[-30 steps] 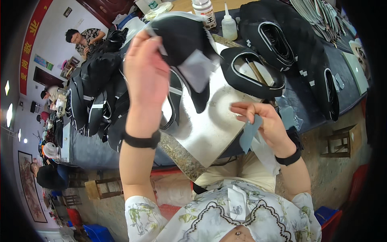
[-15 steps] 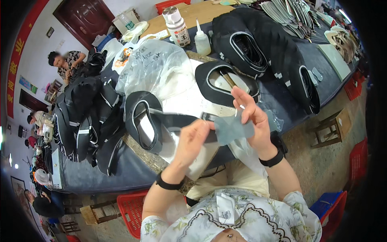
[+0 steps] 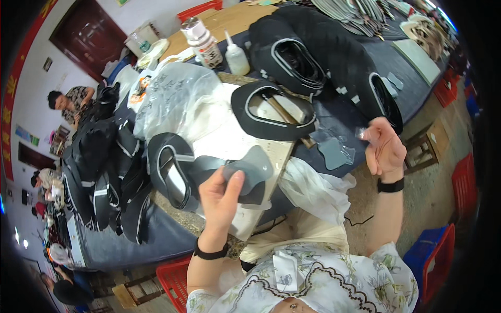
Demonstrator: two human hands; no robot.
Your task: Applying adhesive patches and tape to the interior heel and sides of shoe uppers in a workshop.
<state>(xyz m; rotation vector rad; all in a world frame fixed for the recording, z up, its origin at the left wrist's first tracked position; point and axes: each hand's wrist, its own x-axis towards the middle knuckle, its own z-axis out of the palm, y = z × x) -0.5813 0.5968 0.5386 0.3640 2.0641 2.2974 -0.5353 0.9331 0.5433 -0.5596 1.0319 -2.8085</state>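
My left hand (image 3: 220, 197) pinches a translucent grey plastic piece (image 3: 254, 166) with rounded lobes, thumb on top, above the white board (image 3: 222, 138). Raised at the right, beyond the table's near edge, my right hand (image 3: 385, 148) has its fingers bent together around a small clear scrap (image 3: 361, 133). Beside the left hand lies a black shoe upper (image 3: 154, 164) with light trim. Another black upper (image 3: 244, 121) sits farther back, with a wooden-handled brush (image 3: 281, 108) across its opening. Similar grey plastic pieces (image 3: 334, 154) lie on a clear wrapper to the right.
A white-and-silver can (image 3: 206, 52) and a squeeze bottle (image 3: 237, 60) stand at the back. Rolled stacks of black uppers (image 3: 334, 47) lie behind; a heap (image 3: 104, 172) fills the left. A plastic bag (image 3: 180, 94) covers part of the board. Another person (image 3: 73, 107) sits at far left.
My hands, close together around the grey plastic piece before, are now apart. The piece stays in my left hand, which moved left; my right hand moved right with a small clear scrap.
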